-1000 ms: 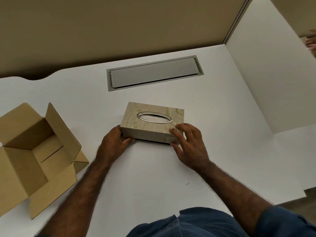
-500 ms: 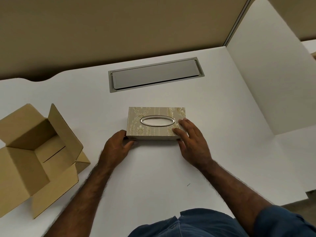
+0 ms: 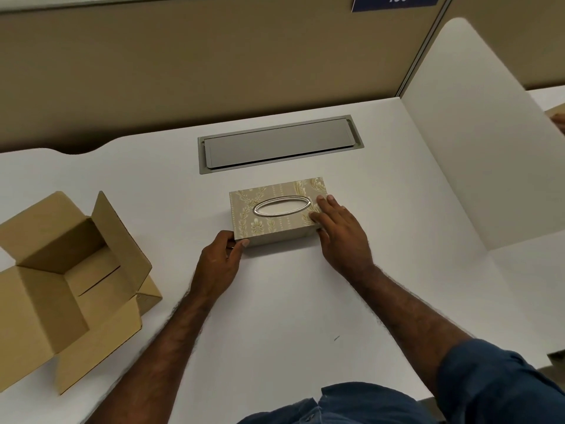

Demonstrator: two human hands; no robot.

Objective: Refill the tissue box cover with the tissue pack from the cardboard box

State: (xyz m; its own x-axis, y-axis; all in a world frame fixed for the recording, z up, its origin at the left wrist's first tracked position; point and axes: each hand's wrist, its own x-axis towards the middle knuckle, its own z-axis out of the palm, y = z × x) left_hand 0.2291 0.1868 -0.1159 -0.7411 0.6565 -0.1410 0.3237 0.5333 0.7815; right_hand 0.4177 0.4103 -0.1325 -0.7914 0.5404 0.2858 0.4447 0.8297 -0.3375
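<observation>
White desk (image 3: 275,301): work surface, grey cable hatch (image 3: 279,143) set in at rear. Partition behind carries a blue sign (image 3: 396,1), digits partly cut off, apparently "109". Cardboard box (image 3: 61,286): far left, flaps open, no contents visible. Tissue box cover (image 3: 275,209): desk centre, floral gold fabric, oval metal-rimmed slot, no lettering legible. Right hand (image 3: 339,234): fingers spread flat on cover's right end. Left hand (image 3: 218,261): pinching cover's near-left corner.
</observation>
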